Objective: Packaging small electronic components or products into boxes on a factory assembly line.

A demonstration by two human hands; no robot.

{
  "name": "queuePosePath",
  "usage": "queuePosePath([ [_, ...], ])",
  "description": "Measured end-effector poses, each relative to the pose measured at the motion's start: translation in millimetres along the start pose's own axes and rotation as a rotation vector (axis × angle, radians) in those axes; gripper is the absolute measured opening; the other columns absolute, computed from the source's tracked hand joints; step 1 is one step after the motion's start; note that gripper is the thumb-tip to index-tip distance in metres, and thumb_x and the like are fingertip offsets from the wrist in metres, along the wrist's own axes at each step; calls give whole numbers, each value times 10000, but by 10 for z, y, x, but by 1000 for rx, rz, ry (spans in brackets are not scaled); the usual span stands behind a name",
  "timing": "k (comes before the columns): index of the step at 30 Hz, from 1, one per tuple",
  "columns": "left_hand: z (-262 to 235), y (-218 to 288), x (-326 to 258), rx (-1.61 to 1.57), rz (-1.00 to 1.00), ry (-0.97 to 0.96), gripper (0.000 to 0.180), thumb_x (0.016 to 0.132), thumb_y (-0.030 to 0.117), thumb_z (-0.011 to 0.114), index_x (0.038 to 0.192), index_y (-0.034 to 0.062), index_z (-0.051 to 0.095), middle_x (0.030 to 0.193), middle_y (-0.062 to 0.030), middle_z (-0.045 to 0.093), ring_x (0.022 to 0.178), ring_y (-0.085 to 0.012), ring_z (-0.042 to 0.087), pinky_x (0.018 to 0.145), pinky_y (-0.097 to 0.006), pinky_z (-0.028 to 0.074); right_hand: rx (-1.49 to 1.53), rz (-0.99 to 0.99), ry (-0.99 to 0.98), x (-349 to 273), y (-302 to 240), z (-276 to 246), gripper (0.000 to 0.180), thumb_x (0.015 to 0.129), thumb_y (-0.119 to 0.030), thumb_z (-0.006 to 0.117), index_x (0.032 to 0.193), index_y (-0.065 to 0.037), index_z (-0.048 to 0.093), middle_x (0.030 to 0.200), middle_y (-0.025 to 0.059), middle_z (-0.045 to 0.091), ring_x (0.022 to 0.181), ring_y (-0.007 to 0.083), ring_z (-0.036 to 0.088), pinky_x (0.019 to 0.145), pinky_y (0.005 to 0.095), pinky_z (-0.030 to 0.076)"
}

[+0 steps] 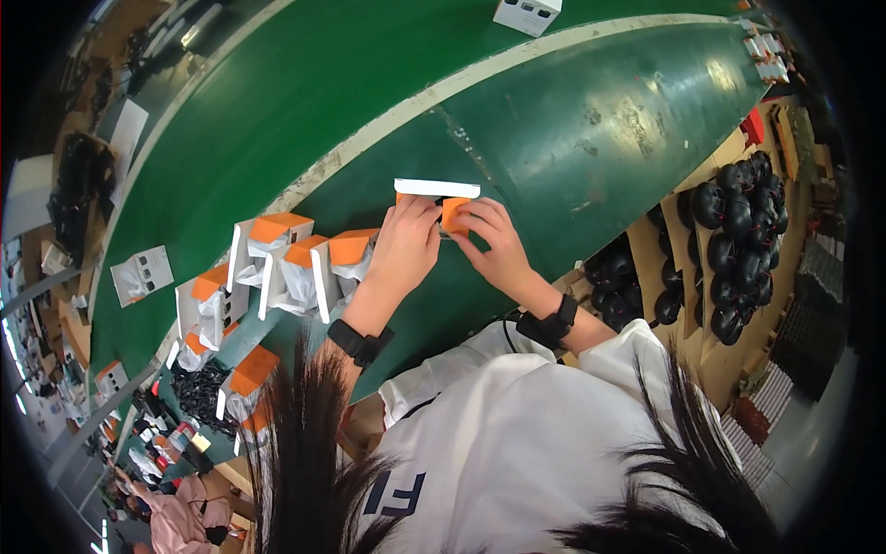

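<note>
Both hands closed on one small orange-and-white box at the near edge of a green conveyor belt.

Left hand (406,245) gripped the side of the box (441,205) while the fingers of the right hand (494,242) pinched its orange flap, the white lid standing raised above them; the packing looked about midway, since the flap was not yet shut. Just to the left, a row of open boxes (286,263) with orange flaps and white bags inside waited unsealed. Black rounded parts (743,222) filled cardboard trays to the right, crowding that side. Beyond the hands, the belt (591,129) lay largely bare, giving room to push forward, and one white box (526,14) sat far off past a pale strip.
</note>
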State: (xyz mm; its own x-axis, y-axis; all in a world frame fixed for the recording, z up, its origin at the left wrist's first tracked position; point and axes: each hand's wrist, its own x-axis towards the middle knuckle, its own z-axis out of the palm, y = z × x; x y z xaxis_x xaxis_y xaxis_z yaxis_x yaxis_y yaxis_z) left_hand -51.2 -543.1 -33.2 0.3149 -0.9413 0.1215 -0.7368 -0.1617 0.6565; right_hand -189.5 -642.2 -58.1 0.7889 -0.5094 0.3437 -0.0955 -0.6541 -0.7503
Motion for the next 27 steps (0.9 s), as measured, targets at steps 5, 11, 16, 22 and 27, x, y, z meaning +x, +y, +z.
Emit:
queuePosePath([
  [5,-50,41,-30,-36,-62,85,191,747,8,560,934,-15,591,957,-114,561,982,-271,512,833,-395,409,-42,-13,-72,15,16,-22,246,685,-27,681,919,-46,605,1026,62,548,1000,287,512,824,372,456],
  [11,-61,-53,-57,51,-52,109,150,739,18,578,885,-6,606,953,-99,574,946,-277,520,832,-405,409,-84,-24,-179,53,4,-112,245,734,-34,652,973,-56,603,1057,84,550,1019,288,516,867,355,437],
  [16,-97,-153,-19,64,-67,112,146,708,40,649,849,5,657,937,-104,593,908,-279,538,787,-377,444,752,425,300,144,-36,-58,162,820,-31,581,979,-4,575,1000,66,552,898,132,539,829,297,438],
  [22,-74,-48,45,-134,-352,149,190,663,16,676,852,1,663,843,-143,599,696,-266,585,641,-343,476,435,235,-8,207,157,-75,225,767,-58,659,982,-30,600,1040,75,565,954,181,538,880,306,411],
  [27,-166,-77,-79,-485,-482,305,200,678,13,687,865,-19,622,893,-130,595,759,-263,619,669,-336,515,622,233,-151,151,184,-74,268,738,-54,684,989,-59,591,1146,90,542,1010,212,517,925,340,379],
])
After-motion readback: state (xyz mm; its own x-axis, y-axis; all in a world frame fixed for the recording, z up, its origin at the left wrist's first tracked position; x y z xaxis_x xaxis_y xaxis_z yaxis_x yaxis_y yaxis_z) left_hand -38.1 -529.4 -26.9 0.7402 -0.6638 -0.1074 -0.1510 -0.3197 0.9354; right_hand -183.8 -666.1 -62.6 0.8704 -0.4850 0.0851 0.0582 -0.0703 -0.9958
